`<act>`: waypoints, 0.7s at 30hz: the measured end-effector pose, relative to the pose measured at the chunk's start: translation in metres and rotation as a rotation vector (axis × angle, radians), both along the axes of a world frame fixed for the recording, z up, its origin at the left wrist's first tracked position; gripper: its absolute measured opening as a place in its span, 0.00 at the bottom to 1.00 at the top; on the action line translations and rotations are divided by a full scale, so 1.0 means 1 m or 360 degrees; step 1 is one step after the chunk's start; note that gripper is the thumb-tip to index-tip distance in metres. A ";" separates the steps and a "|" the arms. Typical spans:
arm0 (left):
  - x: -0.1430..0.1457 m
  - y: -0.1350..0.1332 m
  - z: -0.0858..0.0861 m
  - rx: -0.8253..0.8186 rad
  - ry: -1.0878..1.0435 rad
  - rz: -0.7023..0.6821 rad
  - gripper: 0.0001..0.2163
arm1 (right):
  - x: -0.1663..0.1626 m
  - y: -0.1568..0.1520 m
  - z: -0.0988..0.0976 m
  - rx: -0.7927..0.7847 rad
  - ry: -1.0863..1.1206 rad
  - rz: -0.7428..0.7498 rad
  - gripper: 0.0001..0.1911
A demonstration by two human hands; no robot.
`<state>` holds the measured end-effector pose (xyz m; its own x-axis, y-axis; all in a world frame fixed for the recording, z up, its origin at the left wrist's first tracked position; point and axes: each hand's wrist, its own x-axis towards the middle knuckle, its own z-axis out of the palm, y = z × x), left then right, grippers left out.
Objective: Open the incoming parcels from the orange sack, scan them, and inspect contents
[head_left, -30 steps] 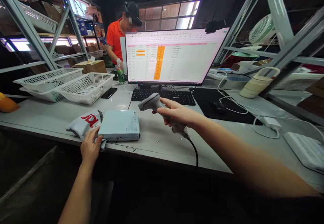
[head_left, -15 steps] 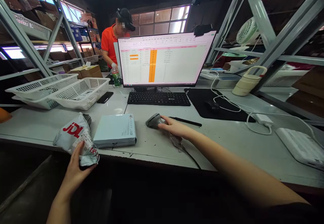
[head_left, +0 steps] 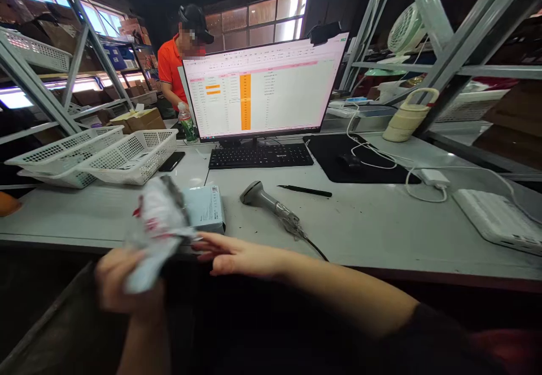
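I'm handling the courier mailer (head_left: 160, 217) left of centre in the frame, left hand (head_left: 121, 282) gripping its lower end, right hand (head_left: 231, 255) hovering loose-fingered at its edge (contact: can't tell), next move probably calling for steadying that edge clear of the light-blue box (head_left: 206, 208).

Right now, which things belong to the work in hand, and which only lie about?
Likely in the work:
- parcel in left hand, right hand beside it
- blue box
- scanner

Likely just lying about:
- slim black tool
- phone
- bottle
- mouse
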<state>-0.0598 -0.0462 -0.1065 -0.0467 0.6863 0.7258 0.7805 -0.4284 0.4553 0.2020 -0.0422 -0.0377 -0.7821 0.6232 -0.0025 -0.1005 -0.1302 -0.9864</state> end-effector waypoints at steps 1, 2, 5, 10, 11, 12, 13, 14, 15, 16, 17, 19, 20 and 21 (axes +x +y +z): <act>0.021 0.000 0.000 0.0139 0.0020 -0.0023 0.09 | -0.009 0.001 -0.003 -0.0137 0.0167 -0.0116 0.43; 0.043 -0.001 0.000 0.0371 0.0108 -0.0151 0.07 | -0.016 0.001 -0.006 -0.0252 0.0307 -0.0276 0.39; 0.091 -0.004 0.004 0.0557 0.0437 -0.0517 0.10 | -0.018 0.005 -0.004 -0.0485 0.0512 -0.0750 0.25; 0.080 -0.012 0.020 0.0590 0.0429 -0.0523 0.16 | 0.013 0.010 0.010 -0.0558 0.0470 -0.0865 0.20; 0.068 -0.012 0.024 0.0595 0.0338 -0.0352 0.18 | 0.019 0.009 0.013 -0.0558 0.0430 -0.0849 0.21; 0.056 -0.009 0.029 0.0550 0.0230 -0.0172 0.21 | 0.023 0.009 0.015 -0.0558 0.0389 -0.0832 0.21; 0.044 -0.005 0.032 0.0450 0.0116 -0.0032 0.26 | 0.027 0.008 0.016 -0.0555 0.0351 -0.0817 0.21; 0.033 0.001 0.035 0.0309 -0.0005 0.0042 0.31 | 0.030 0.006 0.018 -0.0546 0.0316 -0.0798 0.22; 0.025 0.008 0.037 0.0153 -0.0136 0.0038 0.35 | 0.032 0.005 0.019 -0.0531 0.0287 -0.0779 0.22; 0.019 0.015 0.037 0.0004 -0.0282 -0.0038 0.38 | 0.033 0.004 0.019 -0.0512 0.0267 -0.0761 0.23; 0.015 0.022 0.037 -0.0124 -0.0455 -0.0161 0.40 | 0.034 0.003 0.020 -0.0492 0.0254 -0.0747 0.24; 0.014 0.031 0.034 -0.0293 -0.0872 -0.0426 0.40 | 0.036 0.002 0.019 -0.0464 0.0246 -0.0735 0.26; 0.016 0.032 0.032 -0.0335 -0.1092 -0.0518 0.37 | 0.036 0.001 0.018 -0.0461 0.0255 -0.0737 0.26; 0.018 0.032 0.031 -0.0350 -0.1304 -0.0569 0.34 | 0.037 0.002 0.017 -0.0465 0.0273 -0.0739 0.26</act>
<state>-0.0413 -0.0137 -0.0751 -0.2471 0.8775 0.4111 0.0160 -0.4205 0.9072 0.2390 -0.0406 -0.0206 -0.4309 0.8939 -0.1234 -0.3678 -0.2989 -0.8806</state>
